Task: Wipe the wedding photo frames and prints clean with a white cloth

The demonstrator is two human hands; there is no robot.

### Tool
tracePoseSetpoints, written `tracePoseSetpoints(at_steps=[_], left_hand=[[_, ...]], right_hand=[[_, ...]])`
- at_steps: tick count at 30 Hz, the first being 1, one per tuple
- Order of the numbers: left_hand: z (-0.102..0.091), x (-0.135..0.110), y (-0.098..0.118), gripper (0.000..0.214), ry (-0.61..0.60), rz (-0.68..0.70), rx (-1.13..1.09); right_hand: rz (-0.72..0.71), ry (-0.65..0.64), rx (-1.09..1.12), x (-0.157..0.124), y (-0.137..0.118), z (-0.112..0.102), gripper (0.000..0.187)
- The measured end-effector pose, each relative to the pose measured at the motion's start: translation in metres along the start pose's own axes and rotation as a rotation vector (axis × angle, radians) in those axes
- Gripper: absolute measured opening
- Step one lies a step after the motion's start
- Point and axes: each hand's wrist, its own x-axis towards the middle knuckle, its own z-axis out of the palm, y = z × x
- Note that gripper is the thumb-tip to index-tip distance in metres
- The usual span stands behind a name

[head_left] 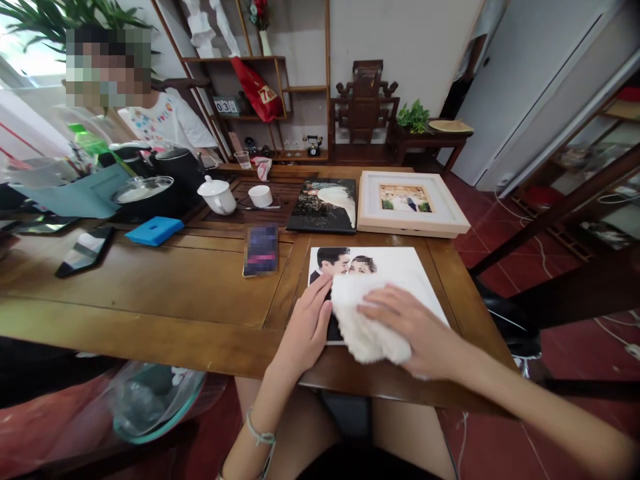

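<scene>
A white photo print (395, 267) of a couple lies flat at the near right of the wooden table (165, 287). My left hand (306, 327) lies flat with fingers stretched out on the print's left edge, pinning it. My right hand (407, 323) presses down on a fluffy white cloth (363, 327) that covers the lower middle of the print; its fingers are spread over the cloth.
Behind the print lie a dark photo album (326, 205) and a white framed picture (407, 202). A phone (261, 249), a blue box (154, 231), a white teapot (218, 195) and cup (261, 195) sit further left. Another person (150, 110) sits at the far left.
</scene>
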Motion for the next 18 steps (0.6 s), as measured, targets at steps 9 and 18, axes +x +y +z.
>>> tracePoseSetpoints(at_steps=[9,18], left_hand=[[0.003,0.001,-0.002,0.046,0.013,0.030,0.070],[0.003,0.001,-0.002,0.046,0.003,0.006,0.063]], right_hand=[[0.205,-0.033,-0.107,0.023,0.085,-0.016,0.065],[0.009,-0.245,0.038,-0.009,-0.002,-0.012,0.101]])
